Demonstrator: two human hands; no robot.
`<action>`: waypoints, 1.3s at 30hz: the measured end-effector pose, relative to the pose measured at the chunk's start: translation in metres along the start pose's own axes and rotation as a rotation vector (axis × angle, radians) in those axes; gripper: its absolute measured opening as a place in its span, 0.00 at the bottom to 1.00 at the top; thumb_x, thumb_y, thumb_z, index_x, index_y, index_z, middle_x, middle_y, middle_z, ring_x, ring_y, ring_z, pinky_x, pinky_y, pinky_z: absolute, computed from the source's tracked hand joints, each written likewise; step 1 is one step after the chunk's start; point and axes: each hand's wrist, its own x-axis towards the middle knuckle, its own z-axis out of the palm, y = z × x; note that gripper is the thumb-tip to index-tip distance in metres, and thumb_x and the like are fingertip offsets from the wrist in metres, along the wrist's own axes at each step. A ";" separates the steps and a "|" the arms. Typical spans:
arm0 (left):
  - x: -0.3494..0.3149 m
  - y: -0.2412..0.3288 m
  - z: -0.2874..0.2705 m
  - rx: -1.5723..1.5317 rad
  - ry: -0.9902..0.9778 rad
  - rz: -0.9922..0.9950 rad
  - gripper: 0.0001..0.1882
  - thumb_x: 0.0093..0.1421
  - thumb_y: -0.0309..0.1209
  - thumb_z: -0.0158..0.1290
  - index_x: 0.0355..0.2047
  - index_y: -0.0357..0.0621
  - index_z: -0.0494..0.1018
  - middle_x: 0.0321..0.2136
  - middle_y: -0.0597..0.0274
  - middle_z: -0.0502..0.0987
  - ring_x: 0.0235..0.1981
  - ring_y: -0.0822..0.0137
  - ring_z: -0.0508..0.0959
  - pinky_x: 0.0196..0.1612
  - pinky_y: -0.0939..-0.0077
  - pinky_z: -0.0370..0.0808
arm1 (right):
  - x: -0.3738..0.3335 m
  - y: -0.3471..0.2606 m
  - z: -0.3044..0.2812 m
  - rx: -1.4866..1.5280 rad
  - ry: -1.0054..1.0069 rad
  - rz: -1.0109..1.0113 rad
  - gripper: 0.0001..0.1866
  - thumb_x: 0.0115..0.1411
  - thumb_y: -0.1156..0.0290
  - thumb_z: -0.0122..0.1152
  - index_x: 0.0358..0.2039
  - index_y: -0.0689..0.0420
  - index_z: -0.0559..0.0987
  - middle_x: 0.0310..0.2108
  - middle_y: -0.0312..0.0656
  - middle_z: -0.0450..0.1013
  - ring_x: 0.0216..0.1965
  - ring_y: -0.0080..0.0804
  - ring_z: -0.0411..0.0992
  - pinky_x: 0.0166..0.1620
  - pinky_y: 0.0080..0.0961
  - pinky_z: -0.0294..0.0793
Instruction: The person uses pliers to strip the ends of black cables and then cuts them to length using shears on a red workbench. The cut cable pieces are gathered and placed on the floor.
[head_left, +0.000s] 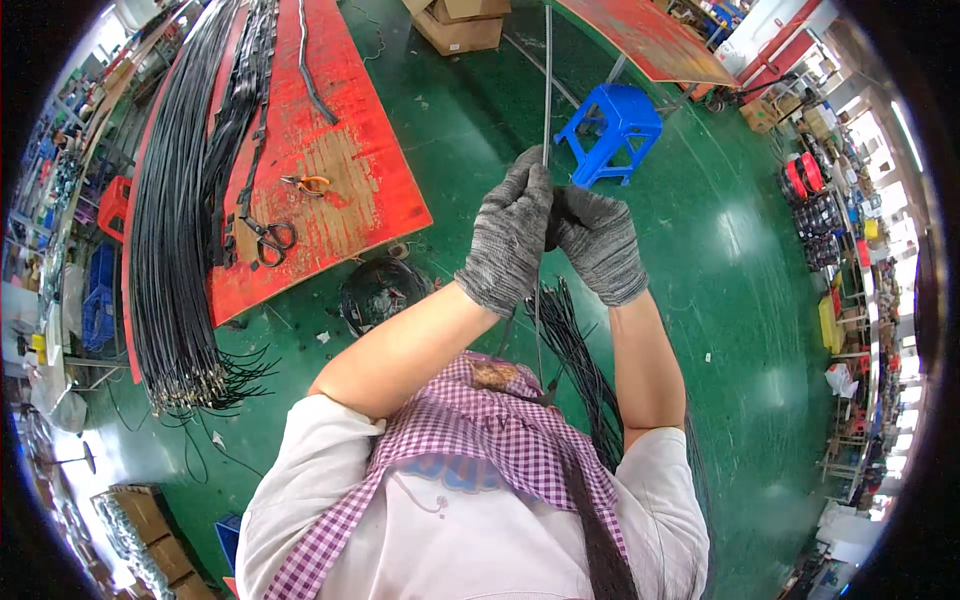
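My left hand (512, 230), in a grey knitted glove, is closed round a long grey cable (548, 90) that runs up and away from me. Close beside it my right hand (598, 245), gloved alike, has its fingers curled in against the cable. Something dark shows between the two hands, too hidden to name. Below the hands a thin length of cable (537, 330) hangs down toward my checked apron (470, 410). A bundle of black cables (580, 360) lies low behind my right forearm.
On the red worn table (370, 200) at left lie many black cables (175, 220), scissors (272, 242) and orange-handled pliers (306, 185). A black bin (383, 292) stands by its edge. Beyond my right hand is a blue stool (612, 130), near another red table (650, 40). Cardboard boxes (458, 28) sit ahead.
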 end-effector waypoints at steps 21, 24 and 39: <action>-0.009 -0.022 -0.021 1.010 -0.131 0.554 0.12 0.47 0.24 0.45 0.35 0.43 0.67 0.22 0.53 0.71 0.23 0.56 0.72 0.22 0.70 0.69 | 0.016 0.001 -0.027 0.350 -0.016 0.255 0.10 0.48 0.70 0.56 0.32 0.60 0.74 0.23 0.36 0.71 0.22 0.18 0.66 0.27 0.16 0.67; -0.020 -0.019 -0.019 1.113 -0.176 0.535 0.15 0.45 0.22 0.44 0.36 0.43 0.66 0.24 0.54 0.71 0.23 0.57 0.72 0.23 0.70 0.69 | 0.013 0.003 -0.034 0.402 -0.012 0.229 0.11 0.47 0.70 0.56 0.32 0.60 0.74 0.24 0.37 0.71 0.22 0.19 0.67 0.27 0.16 0.67; -0.029 -0.015 -0.013 1.396 -0.113 0.664 0.19 0.43 0.26 0.45 0.39 0.47 0.66 0.21 0.60 0.69 0.19 0.63 0.70 0.20 0.72 0.68 | 0.010 -0.004 -0.045 0.220 -0.078 0.211 0.11 0.46 0.69 0.57 0.31 0.60 0.74 0.23 0.36 0.70 0.21 0.20 0.68 0.26 0.15 0.68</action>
